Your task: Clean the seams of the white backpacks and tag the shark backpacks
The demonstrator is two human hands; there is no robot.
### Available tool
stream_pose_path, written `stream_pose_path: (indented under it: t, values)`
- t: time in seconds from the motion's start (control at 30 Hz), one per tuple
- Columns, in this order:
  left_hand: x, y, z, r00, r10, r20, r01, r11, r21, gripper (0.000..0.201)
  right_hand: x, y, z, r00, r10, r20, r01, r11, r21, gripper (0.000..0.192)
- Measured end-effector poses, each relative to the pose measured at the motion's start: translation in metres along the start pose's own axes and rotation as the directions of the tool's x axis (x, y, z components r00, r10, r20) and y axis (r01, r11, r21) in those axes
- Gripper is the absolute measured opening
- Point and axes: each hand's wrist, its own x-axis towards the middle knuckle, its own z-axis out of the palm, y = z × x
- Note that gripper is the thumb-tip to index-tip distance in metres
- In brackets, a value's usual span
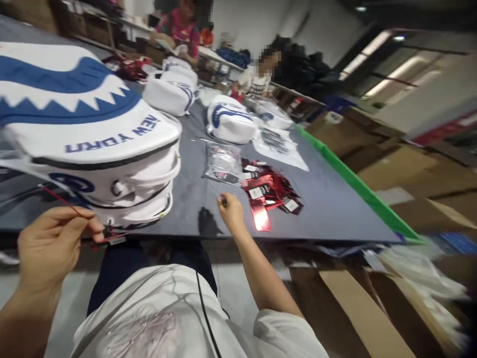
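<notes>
My left hand [55, 243] is closed, its thumb and forefinger pinching a thin red string [63, 199]. The string runs past the front of a tall stack of white and blue fabric bags [122, 149] lettered "NEW YORK", close beside that hand. Over the table edge my right hand [231, 211] is curled around a small dark thing I cannot make out. Just right of it lies a pile of shiny red and black tags [274, 191] with white labels. A clear plastic packet [223, 163] rests behind that hand.
More white bags [231, 119] stand farther back on the grey table [335, 209]. A green strip [328, 154] edges its right side, with cardboard boxes [398, 164] beyond. Two people [257, 79] [181, 30] are across the table. An open carton [346, 308] sits below at right.
</notes>
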Motion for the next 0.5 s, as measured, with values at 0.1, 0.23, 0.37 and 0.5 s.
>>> stream_pose_path:
  t: [0.1, 0.23, 0.37, 0.5]
  values:
    - [0.003, -0.008, 0.026, 0.987, 0.034, 0.158, -0.032, 0.999, -0.016, 0.006, 0.010, 0.088, -0.030, 0.923, 0.345, -0.171, -0.367, 0.922, -0.122, 0.023]
    - [0.006, 0.000, 0.064, 0.967, 0.048, 0.249, -0.043, 0.999, -0.024, 0.004, 0.014, 0.154, -0.053, 0.801, 0.569, -0.187, -0.597, 0.782, -0.181, 0.030]
    - [0.014, 0.010, 0.099, 0.974, 0.087, 0.209, -0.051, 0.984, -0.171, 0.022, 0.016, 0.169, -0.051, 0.791, 0.612, -0.009, -0.597, 0.768, -0.230, 0.017]
    - [0.022, 0.008, 0.119, 0.973, -0.007, 0.232, 0.066, 0.966, -0.250, 0.037, 0.021, 0.174, -0.034, 0.791, 0.611, 0.030, -0.579, 0.764, -0.286, 0.039]
